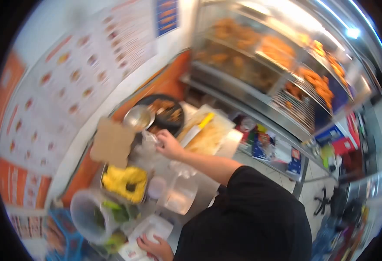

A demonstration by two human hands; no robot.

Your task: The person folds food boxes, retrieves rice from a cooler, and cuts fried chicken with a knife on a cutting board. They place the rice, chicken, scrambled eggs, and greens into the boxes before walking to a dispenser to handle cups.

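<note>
My right hand (pixel 170 146) reaches across the metal counter with fingers closed on a crumpled clear plastic bag (pixel 149 140), blurred by motion. Just beyond it are a metal bowl (pixel 139 117) and a black pan (pixel 173 102) with browned food pieces. Down at the near edge, my left hand (pixel 155 247) lies with fingers spread on a white takeaway box (pixel 154 227). Between the hands stand a tray of yellow food (pixel 125 182), a small round tub (pixel 157 187) and a clear plastic container (pixel 180 195).
A knife with a yellow handle (pixel 206 120) lies on a cutting board (pixel 210 137). Brown cardboard (pixel 112 142) leans by the wall. A large translucent tub (pixel 88 215) stands beside green vegetables (pixel 119 213). A glass display case (pixel 247 56) with fried food rises behind.
</note>
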